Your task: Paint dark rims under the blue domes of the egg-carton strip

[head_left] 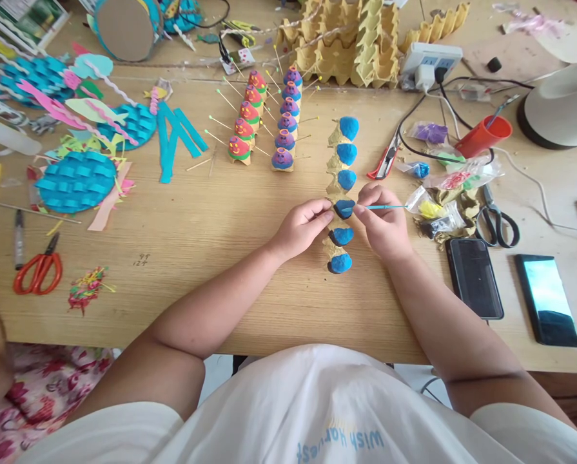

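A strip of egg-carton cups with blue-painted tops (342,187) lies lengthwise on the wooden table (211,225). My left hand (302,225) is closed, pinching the side of one blue cup (344,207) in the strip's middle. My right hand (383,222) is closed on a thin light-blue stick (385,207), whose tip points left at that same cup.
Two rows of painted cup figures with pins (269,119) stand beyond. Plastic bags of small items (438,206), black scissors (497,222), two phones (474,277), a red cup (484,135) sit right. Red scissors (39,270), blue woven discs (78,182) lie left.
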`<act>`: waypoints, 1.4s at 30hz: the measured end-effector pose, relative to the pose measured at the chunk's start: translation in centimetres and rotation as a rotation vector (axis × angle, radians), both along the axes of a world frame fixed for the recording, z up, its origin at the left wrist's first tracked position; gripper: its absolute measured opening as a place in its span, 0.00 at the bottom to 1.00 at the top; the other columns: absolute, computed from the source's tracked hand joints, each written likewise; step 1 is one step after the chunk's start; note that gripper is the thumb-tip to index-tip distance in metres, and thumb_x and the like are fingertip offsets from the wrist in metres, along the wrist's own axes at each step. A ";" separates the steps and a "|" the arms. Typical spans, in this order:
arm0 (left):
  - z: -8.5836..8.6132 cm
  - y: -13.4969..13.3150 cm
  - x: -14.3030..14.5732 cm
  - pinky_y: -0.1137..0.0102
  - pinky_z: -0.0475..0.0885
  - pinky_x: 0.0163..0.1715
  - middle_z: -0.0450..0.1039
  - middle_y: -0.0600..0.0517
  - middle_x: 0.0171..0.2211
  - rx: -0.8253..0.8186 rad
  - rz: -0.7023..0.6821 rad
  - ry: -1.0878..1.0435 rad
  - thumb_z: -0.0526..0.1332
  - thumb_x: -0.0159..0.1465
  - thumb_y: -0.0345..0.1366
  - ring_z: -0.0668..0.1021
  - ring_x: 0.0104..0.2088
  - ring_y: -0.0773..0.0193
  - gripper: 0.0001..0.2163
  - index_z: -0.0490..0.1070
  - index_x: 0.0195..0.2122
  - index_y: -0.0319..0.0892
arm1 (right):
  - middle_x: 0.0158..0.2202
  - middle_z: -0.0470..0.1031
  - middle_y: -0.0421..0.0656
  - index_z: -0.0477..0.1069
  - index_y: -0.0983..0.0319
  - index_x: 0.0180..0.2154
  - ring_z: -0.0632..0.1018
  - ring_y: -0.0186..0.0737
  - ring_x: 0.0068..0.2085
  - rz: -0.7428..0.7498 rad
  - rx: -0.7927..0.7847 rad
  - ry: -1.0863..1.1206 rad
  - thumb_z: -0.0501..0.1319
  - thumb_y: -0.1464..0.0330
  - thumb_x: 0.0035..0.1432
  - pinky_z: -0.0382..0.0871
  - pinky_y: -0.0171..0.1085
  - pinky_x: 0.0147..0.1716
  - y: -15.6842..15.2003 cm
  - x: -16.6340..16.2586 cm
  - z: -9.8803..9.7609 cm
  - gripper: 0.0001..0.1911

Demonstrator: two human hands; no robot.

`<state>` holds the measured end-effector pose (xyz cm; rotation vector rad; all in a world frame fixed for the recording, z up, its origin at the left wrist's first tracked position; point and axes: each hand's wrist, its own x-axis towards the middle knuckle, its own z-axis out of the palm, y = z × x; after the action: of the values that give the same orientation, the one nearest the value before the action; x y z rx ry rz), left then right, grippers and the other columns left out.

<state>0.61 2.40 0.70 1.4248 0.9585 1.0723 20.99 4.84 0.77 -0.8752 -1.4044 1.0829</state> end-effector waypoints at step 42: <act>0.5 0.1 0.9 0.76 0.74 0.36 0.82 0.56 0.35 -0.423 0.110 -0.566 0.76 0.67 0.36 0.80 0.33 0.70 0.06 0.81 0.39 0.44 | 0.33 0.74 0.38 0.74 0.56 0.28 0.75 0.37 0.36 0.011 -0.050 0.090 0.82 0.47 0.51 0.74 0.40 0.40 -0.6 -1.0 0.2 0.25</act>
<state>1.46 2.51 1.19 0.6742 0.7869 1.1806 19.97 4.23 0.96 -0.8450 -1.3135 1.1557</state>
